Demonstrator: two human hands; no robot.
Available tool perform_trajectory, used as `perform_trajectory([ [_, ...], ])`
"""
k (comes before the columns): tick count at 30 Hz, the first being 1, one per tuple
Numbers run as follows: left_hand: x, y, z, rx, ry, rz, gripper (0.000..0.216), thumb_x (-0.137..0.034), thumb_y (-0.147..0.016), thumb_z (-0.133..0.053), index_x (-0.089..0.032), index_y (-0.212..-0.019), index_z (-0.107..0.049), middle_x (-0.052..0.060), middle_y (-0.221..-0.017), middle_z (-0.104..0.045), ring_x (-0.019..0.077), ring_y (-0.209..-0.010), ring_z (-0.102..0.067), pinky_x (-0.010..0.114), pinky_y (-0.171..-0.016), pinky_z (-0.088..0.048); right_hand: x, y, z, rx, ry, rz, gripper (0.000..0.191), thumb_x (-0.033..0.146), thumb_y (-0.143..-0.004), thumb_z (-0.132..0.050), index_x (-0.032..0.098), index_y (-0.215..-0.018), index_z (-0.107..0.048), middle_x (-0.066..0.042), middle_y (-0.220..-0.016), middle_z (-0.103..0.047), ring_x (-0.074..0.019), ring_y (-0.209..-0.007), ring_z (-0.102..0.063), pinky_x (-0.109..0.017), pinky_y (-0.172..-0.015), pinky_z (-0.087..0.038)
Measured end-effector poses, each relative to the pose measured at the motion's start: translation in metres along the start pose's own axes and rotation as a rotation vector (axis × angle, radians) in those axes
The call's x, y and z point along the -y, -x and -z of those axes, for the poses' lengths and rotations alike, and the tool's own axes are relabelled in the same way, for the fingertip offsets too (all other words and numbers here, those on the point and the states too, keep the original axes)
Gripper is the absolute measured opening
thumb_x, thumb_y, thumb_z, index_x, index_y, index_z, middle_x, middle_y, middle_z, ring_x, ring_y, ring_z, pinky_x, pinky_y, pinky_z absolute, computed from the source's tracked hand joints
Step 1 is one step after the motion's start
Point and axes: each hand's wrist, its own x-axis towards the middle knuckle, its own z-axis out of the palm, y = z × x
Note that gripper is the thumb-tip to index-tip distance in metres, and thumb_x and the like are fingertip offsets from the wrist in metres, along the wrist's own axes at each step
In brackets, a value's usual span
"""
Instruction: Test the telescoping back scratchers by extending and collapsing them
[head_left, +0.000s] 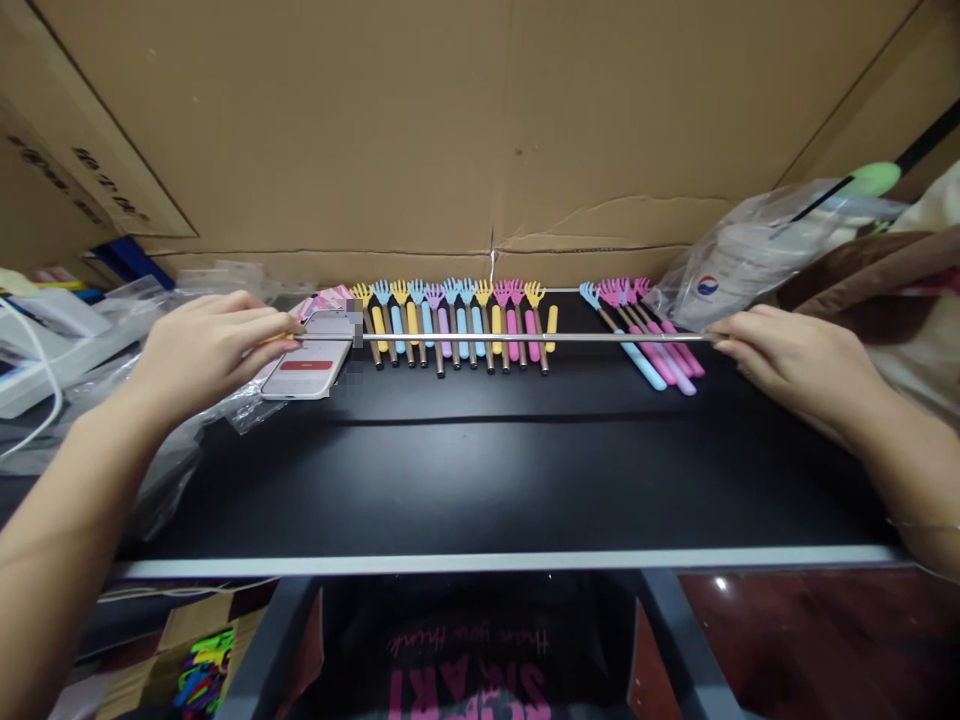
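Observation:
A thin telescopic metal rod point(517, 337) is stretched out level above the black table point(480, 470). My left hand point(214, 345) pinches its yellow-handled end at the left. My right hand point(787, 360) pinches the other tip at the right. Behind the rod lies a row of several small back scratchers point(450, 320) with yellow, blue, pink and purple handles and hand-shaped heads. A second small group of scratchers point(649, 335), pink, blue and purple, lies at the right, close to my right hand.
A phone point(311, 365) lies face up by my left hand on crumpled clear plastic point(172, 440). A clear plastic bag point(750, 255) sits at the back right. Cardboard boxes point(450, 130) wall off the back. A white box and cable point(37, 360) lie at the left.

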Motion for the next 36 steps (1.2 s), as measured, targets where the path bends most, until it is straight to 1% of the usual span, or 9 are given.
perform_trajectory([
  [4, 0.0, 0.001, 0.001, 0.069, -0.001, 0.066, 0.061, -0.057, -0.098, -0.017, -0.023, -0.093, -0.068, 0.009, -0.092, -0.064, 0.0223, -0.077, -0.055, 0.031, -0.067, -0.039, 0.004, -0.002, 0.004, 0.032, -0.012, -0.011, 0.068, 0.063, -0.095, -0.01, 0.021, -0.093, -0.065, -0.011, -0.086, -0.068, -0.0232, -0.076, -0.063, -0.032, -0.064, -0.043],
  [8, -0.006, 0.001, 0.003, 0.164, 0.014, 0.09, 0.05, -0.051, -0.098, -0.024, -0.022, -0.096, -0.065, 0.009, -0.097, -0.065, 0.0229, -0.081, -0.055, 0.031, -0.073, -0.041, 0.009, -0.001, 0.007, 0.07, -0.037, -0.045, 0.055, 0.054, -0.096, -0.021, 0.02, -0.094, -0.064, -0.015, -0.094, -0.07, -0.0248, -0.083, -0.063, -0.033, -0.068, -0.043],
  [12, -0.009, 0.002, 0.004, 0.13, 0.044, 0.091, 0.047, -0.05, -0.099, -0.025, -0.023, -0.093, -0.064, 0.008, -0.092, -0.065, 0.023, -0.084, -0.056, 0.03, -0.074, -0.04, 0.008, 0.001, 0.006, 0.064, -0.106, -0.093, 0.041, 0.048, -0.093, -0.033, 0.021, -0.092, -0.063, -0.016, -0.098, -0.071, -0.0259, -0.086, -0.064, -0.033, -0.071, -0.043],
  [18, -0.005, 0.011, 0.003, 0.166, 0.145, 0.189, 0.04, -0.049, -0.097, -0.035, -0.022, -0.099, -0.065, 0.007, -0.093, -0.063, 0.0215, -0.081, -0.054, 0.027, -0.065, -0.034, 0.003, 0.01, 0.009, 0.152, -0.27, -0.211, 0.027, 0.044, -0.087, -0.046, 0.023, -0.093, -0.062, -0.011, -0.089, -0.071, -0.0221, -0.074, -0.062, -0.031, -0.066, -0.041],
  [22, -0.001, 0.013, 0.002, 0.117, 0.19, 0.231, 0.041, -0.051, -0.097, -0.037, -0.021, -0.097, -0.065, 0.008, -0.099, -0.065, 0.0234, -0.096, -0.054, 0.027, -0.069, -0.037, 0.001, 0.015, 0.014, 0.074, -0.385, -0.281, 0.028, 0.043, -0.083, -0.054, 0.02, -0.095, -0.065, -0.011, -0.09, -0.071, -0.0207, -0.074, -0.059, -0.032, -0.068, -0.042],
  [26, 0.005, 0.012, 0.004, 0.052, 0.353, 0.382, 0.039, -0.054, -0.091, -0.045, -0.019, -0.093, -0.064, 0.008, -0.099, -0.065, 0.0217, -0.089, -0.057, 0.03, -0.075, -0.042, -0.007, 0.019, 0.014, 0.006, -0.586, -0.467, 0.03, 0.043, -0.076, -0.063, 0.02, -0.095, -0.067, -0.009, -0.085, -0.07, -0.0192, -0.071, -0.057, -0.032, -0.063, -0.042],
  [29, 0.007, 0.011, 0.004, 0.094, 0.599, 0.528, 0.033, -0.048, -0.083, -0.06, -0.02, -0.1, -0.061, 0.006, -0.107, -0.066, 0.0194, -0.089, -0.059, 0.03, -0.081, -0.045, -0.012, 0.022, 0.009, 0.026, -0.756, -0.648, 0.029, 0.041, -0.076, -0.066, 0.022, -0.098, -0.066, -0.008, -0.078, -0.068, -0.0191, -0.066, -0.058, -0.031, -0.055, -0.04],
  [31, 0.007, 0.01, 0.004, 0.115, 0.748, 0.633, 0.033, -0.044, -0.081, -0.065, -0.021, -0.104, -0.059, 0.004, -0.114, -0.065, 0.0168, -0.086, -0.059, 0.029, -0.08, -0.048, -0.012, 0.022, 0.005, 0.025, -0.925, -0.713, 0.025, 0.039, -0.078, -0.066, 0.023, -0.097, -0.064, -0.007, -0.075, -0.066, -0.0199, -0.068, -0.061, -0.031, -0.056, -0.044],
  [36, 0.009, 0.005, -0.001, -0.122, 1.116, 0.92, 0.028, -0.039, -0.083, -0.064, -0.025, -0.105, -0.054, 0.001, -0.106, -0.064, 0.0124, -0.074, -0.055, 0.025, -0.062, -0.048, -0.007, 0.013, 0.001, -0.053, -1.341, -0.804, 0.013, 0.026, -0.079, -0.066, 0.024, -0.088, -0.058, -0.004, -0.074, -0.061, -0.0185, -0.07, -0.063, -0.038, -0.074, -0.053],
])
